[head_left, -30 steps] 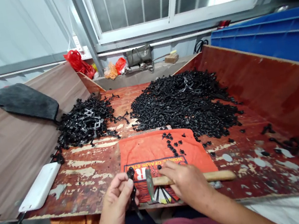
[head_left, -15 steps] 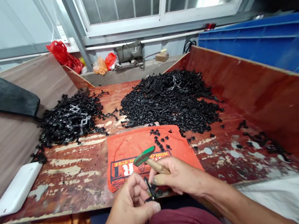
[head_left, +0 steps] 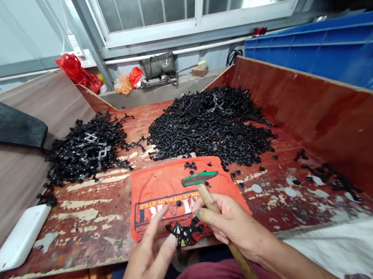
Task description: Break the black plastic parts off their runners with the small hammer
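In my right hand (head_left: 225, 216) is a hammer (head_left: 208, 197), gripped by its wooden handle; the green-edged head (head_left: 200, 178) points up over the orange cloth (head_left: 157, 177). My left hand (head_left: 151, 251) has its fingers spread and slightly blurred, with the thumb touching a black folding linkage piece (head_left: 184, 234) at the cloth's front edge. Small round black parts lie close to this piece, beside my right fingers. More small black studs (head_left: 190, 164) are scattered on the cloth's upper right.
A large heap of black parts (head_left: 206, 129) lies behind the cloth, and a heap of linkage pieces (head_left: 85, 148) at left. A white power bank-like block (head_left: 20, 239) sits front left. Wooden boards (head_left: 311, 124) wall the table; a blue crate (head_left: 328, 51) stands right.
My right hand has moved slightly right, and the hammer has swung more upright with its head further right. My left fingers have spread from a curled pinch, and the linkage piece looks wider.
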`<state>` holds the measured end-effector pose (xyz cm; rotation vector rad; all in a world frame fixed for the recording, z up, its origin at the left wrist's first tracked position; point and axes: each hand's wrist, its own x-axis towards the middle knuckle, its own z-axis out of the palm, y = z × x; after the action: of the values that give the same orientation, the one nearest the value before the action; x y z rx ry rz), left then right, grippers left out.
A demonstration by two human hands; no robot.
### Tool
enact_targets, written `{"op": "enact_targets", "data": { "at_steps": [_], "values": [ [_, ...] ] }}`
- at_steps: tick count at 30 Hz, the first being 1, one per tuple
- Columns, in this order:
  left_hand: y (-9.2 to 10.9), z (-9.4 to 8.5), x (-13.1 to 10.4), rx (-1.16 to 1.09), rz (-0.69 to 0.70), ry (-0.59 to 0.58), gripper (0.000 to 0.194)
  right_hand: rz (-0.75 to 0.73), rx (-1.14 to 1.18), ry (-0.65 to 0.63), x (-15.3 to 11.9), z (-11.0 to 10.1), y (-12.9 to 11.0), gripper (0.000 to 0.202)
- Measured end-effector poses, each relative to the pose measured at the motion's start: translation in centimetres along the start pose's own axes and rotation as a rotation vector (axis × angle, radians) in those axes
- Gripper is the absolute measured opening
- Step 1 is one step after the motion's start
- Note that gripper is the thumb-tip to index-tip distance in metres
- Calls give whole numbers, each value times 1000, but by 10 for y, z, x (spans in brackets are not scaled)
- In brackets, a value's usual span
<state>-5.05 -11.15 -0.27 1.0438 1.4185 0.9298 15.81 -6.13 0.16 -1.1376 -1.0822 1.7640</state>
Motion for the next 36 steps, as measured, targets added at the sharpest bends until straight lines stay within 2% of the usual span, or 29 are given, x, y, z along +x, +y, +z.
{"op": "enact_targets", "data": {
  "at_steps": [3, 6, 8, 10, 13, 17, 20, 23, 26, 30, 33, 36],
  "values": [
    [4, 5, 3, -232, -97, 50, 85, -36, 13, 41, -2, -3, -4, 40],
    [2, 9, 4, -293, -99, -76, 92, -50, 28, 63, -3, -5, -5, 39],
    [1, 13, 3, -305, -78, -189, 86, -47, 47, 49, -1, -5, -4, 40],
    [1, 15, 3, -298, -66, -234, 79, -27, 100, 27, 2, -6, -2, 40],
    [6, 11, 2, -288, -88, -210, 75, 19, 186, 0, 9, -11, 0, 40],
    [17, -7, -1, -359, -141, -167, 77, 37, 229, -20, 19, -22, 0, 40],
    [19, -17, -2, -361, -117, -116, 77, 34, 243, -35, 23, -28, 0, 39],
    [15, -25, 2, -264, -74, -42, 70, 36, 244, -54, 24, -30, 1, 37],
    [14, -30, 7, -40, 21, 15, 53, 48, 236, -68, 24, -31, 3, 36],
    [28, -29, 9, 387, 336, 119, 32, 66, 215, -82, 24, -30, 2, 37],
    [44, -21, 6, 524, 507, 28, 32, 70, 190, -98, 23, -27, -2, 38],
    [53, -9, 5, 528, 484, -99, 28, 73, 156, -121, 22, -21, -6, 39]
  ]
}}
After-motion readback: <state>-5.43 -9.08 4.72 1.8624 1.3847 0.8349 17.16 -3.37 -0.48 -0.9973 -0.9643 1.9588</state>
